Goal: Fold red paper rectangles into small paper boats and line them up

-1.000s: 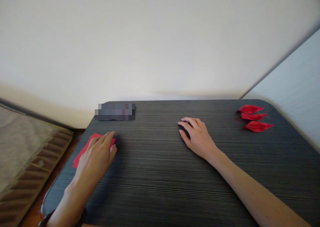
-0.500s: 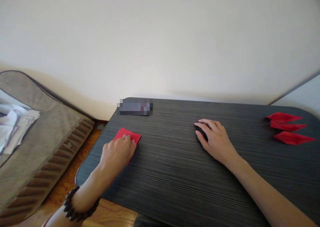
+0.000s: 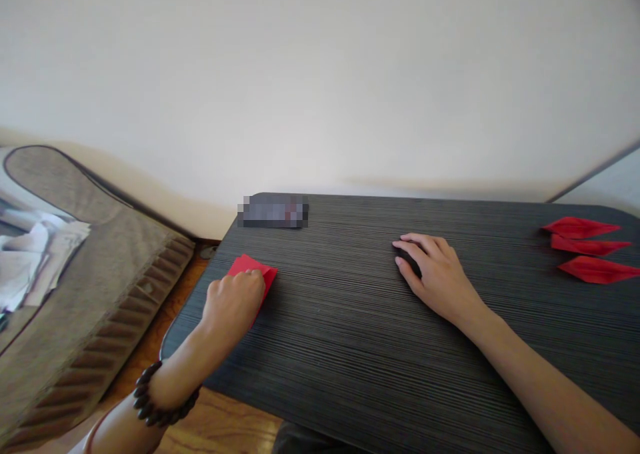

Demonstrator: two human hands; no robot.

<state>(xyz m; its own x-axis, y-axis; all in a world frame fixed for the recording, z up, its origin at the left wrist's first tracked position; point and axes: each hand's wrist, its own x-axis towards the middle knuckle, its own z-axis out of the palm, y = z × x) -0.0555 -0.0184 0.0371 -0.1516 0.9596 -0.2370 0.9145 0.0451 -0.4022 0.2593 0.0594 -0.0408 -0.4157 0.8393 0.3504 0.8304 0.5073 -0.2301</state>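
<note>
At the left end of the dark table, my left hand (image 3: 234, 304) has its fingers curled and closed on red paper (image 3: 243, 263). The paper's edges look doubled and slightly askew; my knuckles cover most of it, and the fingertips are hidden. On the bare tabletop near the middle rests my right hand (image 3: 434, 271), fingers loosely bent and apart, with nothing in it. Three pointed red folded papers lie in a row at the far right: a back one (image 3: 580, 227), a middle one (image 3: 590, 245) and a front one (image 3: 597, 270).
A blurred-out flat item (image 3: 273, 212) lies at the table's back left corner. The dark striped table (image 3: 320, 347) stands against a pale wall (image 3: 320, 94). To the left is a brown covered piece of furniture (image 3: 115, 261) with papers (image 3: 45, 254) on it.
My left hand has closed more tightly over the red paper, whose edges now look shifted and partly raised. The view has turned slightly left. My right hand keeps nearly the same pose.
</note>
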